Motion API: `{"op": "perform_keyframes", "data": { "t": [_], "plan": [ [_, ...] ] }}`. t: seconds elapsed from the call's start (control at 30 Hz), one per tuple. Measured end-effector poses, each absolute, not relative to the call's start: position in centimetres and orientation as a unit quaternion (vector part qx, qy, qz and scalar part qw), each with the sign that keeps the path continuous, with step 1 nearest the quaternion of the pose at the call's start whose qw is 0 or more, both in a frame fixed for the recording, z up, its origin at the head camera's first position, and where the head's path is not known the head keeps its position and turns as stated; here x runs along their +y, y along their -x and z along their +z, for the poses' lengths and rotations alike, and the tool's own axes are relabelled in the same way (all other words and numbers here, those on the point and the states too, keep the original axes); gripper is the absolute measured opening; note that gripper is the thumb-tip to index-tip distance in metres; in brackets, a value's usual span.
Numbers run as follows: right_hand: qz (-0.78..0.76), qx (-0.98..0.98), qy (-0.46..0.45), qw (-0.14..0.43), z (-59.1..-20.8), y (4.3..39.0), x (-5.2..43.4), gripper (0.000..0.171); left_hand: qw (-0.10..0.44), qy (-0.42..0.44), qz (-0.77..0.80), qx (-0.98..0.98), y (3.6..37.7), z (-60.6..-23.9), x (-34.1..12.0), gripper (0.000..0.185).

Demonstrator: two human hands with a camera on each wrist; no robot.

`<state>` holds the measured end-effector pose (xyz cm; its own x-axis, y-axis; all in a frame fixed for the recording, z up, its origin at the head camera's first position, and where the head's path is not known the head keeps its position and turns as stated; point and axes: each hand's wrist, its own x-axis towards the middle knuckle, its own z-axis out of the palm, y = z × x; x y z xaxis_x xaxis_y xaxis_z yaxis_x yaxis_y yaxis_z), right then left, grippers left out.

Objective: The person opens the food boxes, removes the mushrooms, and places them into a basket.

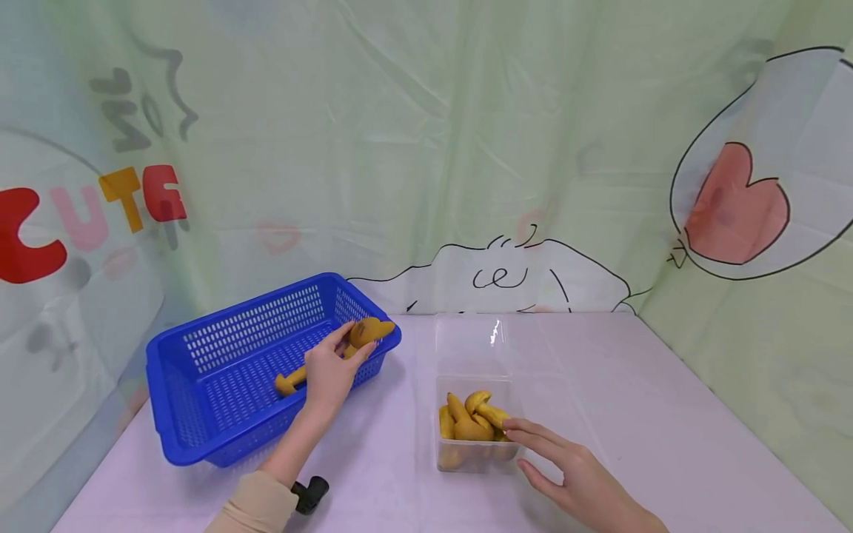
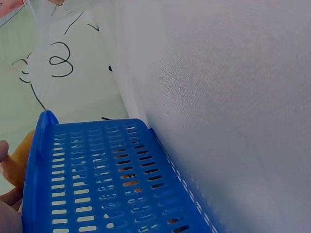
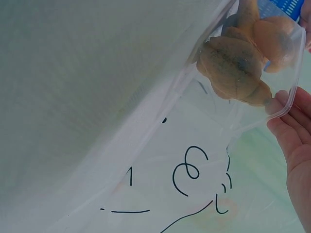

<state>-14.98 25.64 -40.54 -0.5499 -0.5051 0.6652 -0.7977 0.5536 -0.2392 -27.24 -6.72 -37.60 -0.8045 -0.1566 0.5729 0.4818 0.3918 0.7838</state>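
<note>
A yellow toy mushroom [image 1: 365,331] sits at the right rim of the blue basket [image 1: 200,355], held in the curled fingers of the left hand [image 1: 329,370]. One more mushroom [image 1: 288,382] lies inside the basket, just under that hand. The right hand [image 1: 566,466] is open, its straight fingertips touching the clear box [image 1: 469,348] on the bench [image 1: 633,385]. The box holds a small pile of mushrooms [image 1: 469,418], too bunched to count. There is one basket and one box.
</note>
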Motion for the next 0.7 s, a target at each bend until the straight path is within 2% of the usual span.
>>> {"op": "perform_keyframes", "data": {
  "t": [0.27,0.7],
  "plan": [
    [0.271,-0.837,-0.389,0.272,-40.63,14.97,25.67,0.046,0.289,0.100,-0.510,-0.804,27.27,-37.59,-6.81,0.048],
    [0.274,-0.838,-0.387,0.272,-40.60,14.94,25.68,0.048,0.328,0.117,-0.497,-0.795,27.10,-37.39,-6.81,0.047]
  ]
}}
